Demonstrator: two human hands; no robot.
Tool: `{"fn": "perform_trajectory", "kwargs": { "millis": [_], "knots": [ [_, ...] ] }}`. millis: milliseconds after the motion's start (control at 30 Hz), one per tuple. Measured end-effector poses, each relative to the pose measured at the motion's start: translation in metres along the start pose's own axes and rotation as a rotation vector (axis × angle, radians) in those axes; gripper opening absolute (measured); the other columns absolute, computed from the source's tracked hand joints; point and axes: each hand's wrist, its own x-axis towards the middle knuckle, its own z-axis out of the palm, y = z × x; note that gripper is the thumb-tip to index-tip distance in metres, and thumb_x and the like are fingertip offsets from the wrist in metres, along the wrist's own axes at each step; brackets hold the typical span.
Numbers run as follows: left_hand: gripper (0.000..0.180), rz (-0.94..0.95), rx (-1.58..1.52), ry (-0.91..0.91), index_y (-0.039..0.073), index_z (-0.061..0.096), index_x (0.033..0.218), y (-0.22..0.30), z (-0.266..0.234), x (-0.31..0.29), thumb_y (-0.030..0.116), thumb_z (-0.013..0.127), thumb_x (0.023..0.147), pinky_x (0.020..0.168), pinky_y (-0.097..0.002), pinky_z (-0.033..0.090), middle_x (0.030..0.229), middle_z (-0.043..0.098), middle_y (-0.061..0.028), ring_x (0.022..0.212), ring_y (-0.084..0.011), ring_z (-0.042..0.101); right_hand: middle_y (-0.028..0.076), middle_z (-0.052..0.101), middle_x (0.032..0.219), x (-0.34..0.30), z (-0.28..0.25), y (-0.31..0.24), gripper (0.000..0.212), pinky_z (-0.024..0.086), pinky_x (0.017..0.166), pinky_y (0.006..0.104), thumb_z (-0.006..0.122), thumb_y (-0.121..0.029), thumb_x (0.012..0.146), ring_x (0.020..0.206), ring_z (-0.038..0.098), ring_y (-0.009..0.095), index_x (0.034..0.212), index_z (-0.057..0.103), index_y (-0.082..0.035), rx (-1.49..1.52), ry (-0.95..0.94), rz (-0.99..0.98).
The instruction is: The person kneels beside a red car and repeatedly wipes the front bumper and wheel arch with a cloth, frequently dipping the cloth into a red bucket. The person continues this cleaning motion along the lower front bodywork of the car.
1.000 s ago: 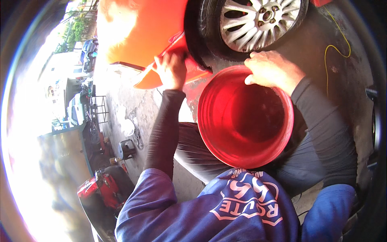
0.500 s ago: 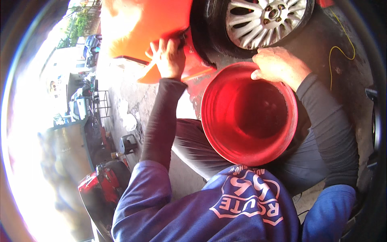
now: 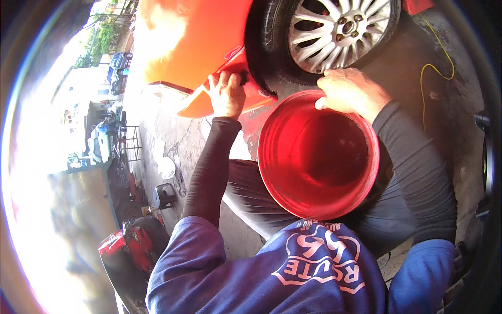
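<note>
A wide red bucket [image 3: 277, 157] rests tilted between my legs, its mouth toward me and its inside dark with shadow. My right hand [image 3: 353, 94] is closed over its far rim, thumb inside. Farther left, my left hand [image 3: 228, 95] has its fingers curled against the lower corner of an orange-red car body panel [image 3: 209, 36], beside the wheel opening. Something small and dark shows by those fingertips; its kind is unclear. Just beyond the bucket stands a wheel [image 3: 348, 31] with a silver multi-spoke rim and black tyre.
A yellow cord [image 3: 424, 78] curves over the floor at the right. To my left are a dark stool [image 3: 164, 195] and a red and black motorcycle part [image 3: 138, 243]. Parked vehicles [image 3: 119, 72] stand in the bright background.
My left hand has come down the panel toward its lower edge, and its fingers are more curled. My right hand keeps its grip on the bucket rim. The view has shifted slightly.
</note>
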Motion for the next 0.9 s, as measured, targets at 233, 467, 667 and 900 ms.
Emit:
{"fn": "perform_trajectory", "kwargs": {
  "millis": [233,467,667,900],
  "knots": [
    [0.016,-0.118,-0.067,-0.087,0.019,0.060,0.079,-0.0029,-0.0010,0.0072,0.010,0.067,0.068,0.083,-0.0516,0.038,0.085,0.058,-0.0018,0.089,-0.0314,0.055,0.020,0.066,0.103,-0.0007,-0.0021,0.0031,0.043,0.051,0.088,0.0474,0.067,-0.039,0.086,0.101,0.065,0.037,0.101,0.068,0.001,-0.011,-0.135,0.016],
    [0.009,-0.204,0.045,-0.148,0.018,0.061,0.074,-0.0049,0.0037,0.0041,0.011,0.066,0.071,0.082,-0.0536,0.037,0.083,0.058,-0.0029,0.092,-0.0341,0.055,0.019,0.066,0.104,0.0000,-0.0066,0.0026,0.041,0.051,0.088,0.0463,0.067,-0.038,0.086,0.103,0.064,0.036,0.100,0.068,0.001,0.037,-0.088,0.008],
    [0.014,-0.027,0.019,-0.023,0.018,0.061,0.077,0.0025,-0.0019,0.0040,0.012,0.069,0.068,0.085,-0.0550,0.037,0.085,0.059,-0.0027,0.094,-0.0354,0.056,0.020,0.065,0.103,-0.0009,-0.0062,0.0044,0.042,0.051,0.087,0.0469,0.067,-0.038,0.085,0.100,0.065,0.036,0.100,0.068,0.001,0.026,-0.071,0.008],
    [0.010,-0.159,-0.027,-0.131,0.016,0.057,0.074,-0.0017,0.0026,0.0009,0.013,0.067,0.072,0.078,-0.0538,0.038,0.084,0.057,-0.0041,0.090,-0.0357,0.054,0.019,0.066,0.103,-0.0018,-0.0056,0.0050,0.042,0.051,0.087,0.0471,0.067,-0.039,0.085,0.101,0.065,0.036,0.101,0.068,0.000,-0.024,-0.099,-0.002]
  ]
}}
